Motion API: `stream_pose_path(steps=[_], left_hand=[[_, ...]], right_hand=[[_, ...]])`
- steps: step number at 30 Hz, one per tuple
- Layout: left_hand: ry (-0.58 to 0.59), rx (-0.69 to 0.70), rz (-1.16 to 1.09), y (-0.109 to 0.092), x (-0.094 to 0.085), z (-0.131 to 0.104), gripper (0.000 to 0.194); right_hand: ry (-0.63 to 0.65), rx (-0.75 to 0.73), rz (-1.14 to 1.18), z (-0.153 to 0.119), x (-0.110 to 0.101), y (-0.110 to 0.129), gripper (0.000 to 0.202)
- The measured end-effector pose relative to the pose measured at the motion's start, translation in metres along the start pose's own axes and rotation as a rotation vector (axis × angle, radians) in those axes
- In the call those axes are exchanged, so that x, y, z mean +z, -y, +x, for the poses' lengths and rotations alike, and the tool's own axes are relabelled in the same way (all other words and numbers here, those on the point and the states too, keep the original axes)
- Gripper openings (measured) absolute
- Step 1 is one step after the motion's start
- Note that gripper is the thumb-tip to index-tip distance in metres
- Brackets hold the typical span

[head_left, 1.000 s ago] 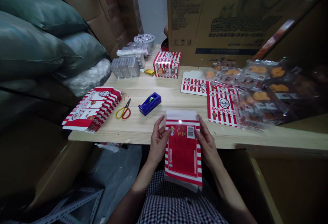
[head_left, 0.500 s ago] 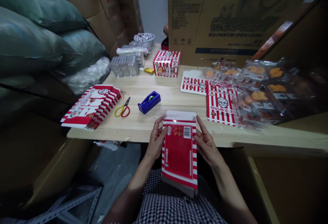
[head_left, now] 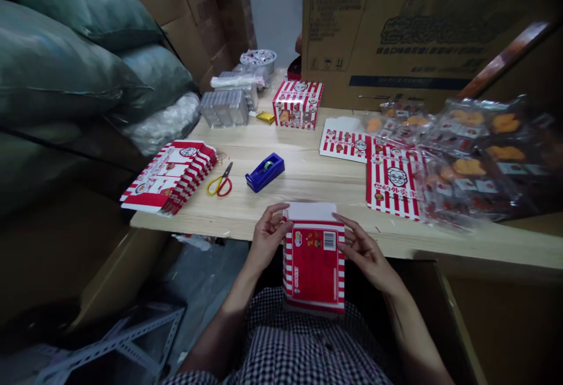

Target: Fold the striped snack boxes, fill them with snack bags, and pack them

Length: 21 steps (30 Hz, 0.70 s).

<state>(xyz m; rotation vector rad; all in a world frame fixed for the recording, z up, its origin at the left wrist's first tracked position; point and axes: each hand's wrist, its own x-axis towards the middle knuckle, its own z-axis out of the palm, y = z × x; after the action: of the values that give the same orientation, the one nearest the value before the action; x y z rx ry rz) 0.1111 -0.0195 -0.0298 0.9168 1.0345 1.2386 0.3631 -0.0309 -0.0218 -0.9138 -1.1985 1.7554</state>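
Between my hands, over my lap at the table's front edge, is a red-and-white striped cardboard box (head_left: 314,273) with a barcode on its red panel. A white flap stands up at its far end. My left hand (head_left: 270,235) grips the box's upper left edge, thumb on the printed face. My right hand (head_left: 363,250) holds the upper right edge, with fingers at the side and near the flap. Beyond them on the table lie a blue tape dispenser (head_left: 265,172) and scissors (head_left: 220,182) with yellow and red handles.
Folded striped boxes (head_left: 169,174) are stacked at the left. An assembled box (head_left: 298,105) stands at the back, beside clear plastic cases (head_left: 224,109) and a yellow packet (head_left: 265,117). Flat striped boxes (head_left: 393,185) and clear bags of food-shaped pieces (head_left: 468,168) lie right. A large carton (head_left: 328,44) rises behind.
The box has tilted, so its printed panel looks shorter and its flap stands higher. My right fingers have bent in toward the flap. The whole view has shifted slightly.
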Motion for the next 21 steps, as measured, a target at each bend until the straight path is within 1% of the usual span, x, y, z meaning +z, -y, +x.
stream_pose_path(steps=[3, 5, 9, 11, 16, 19, 21], left_hand=[[0.011, -0.028, 0.059, 0.003, -0.004, -0.002, 0.04], [0.032, -0.058, 0.107, 0.003, -0.007, -0.004, 0.039], [0.087, -0.077, 0.177, 0.0, -0.011, -0.005, 0.037], [0.105, -0.078, 0.182, -0.006, -0.012, -0.003, 0.038], [0.166, -0.091, 0.155, -0.017, -0.015, 0.001, 0.043], [0.188, -0.105, 0.155, -0.012, -0.016, -0.003, 0.045], [0.166, -0.091, 0.108, -0.004, -0.015, -0.006, 0.047]], right_hand=[[0.038, 0.018, -0.072, 0.002, -0.002, 0.002, 0.055], [0.031, 0.011, -0.105, 0.003, 0.0, -0.001, 0.052], [-0.142, -0.08, -0.121, 0.011, 0.004, -0.013, 0.043], [-0.185, -0.099, -0.116, 0.016, 0.006, -0.015, 0.039], [-0.133, -0.033, -0.106, 0.022, 0.004, -0.004, 0.033], [-0.126, 0.013, -0.152, 0.019, 0.003, -0.006, 0.031], [-0.138, 0.02, -0.144, 0.017, 0.003, -0.013, 0.032]])
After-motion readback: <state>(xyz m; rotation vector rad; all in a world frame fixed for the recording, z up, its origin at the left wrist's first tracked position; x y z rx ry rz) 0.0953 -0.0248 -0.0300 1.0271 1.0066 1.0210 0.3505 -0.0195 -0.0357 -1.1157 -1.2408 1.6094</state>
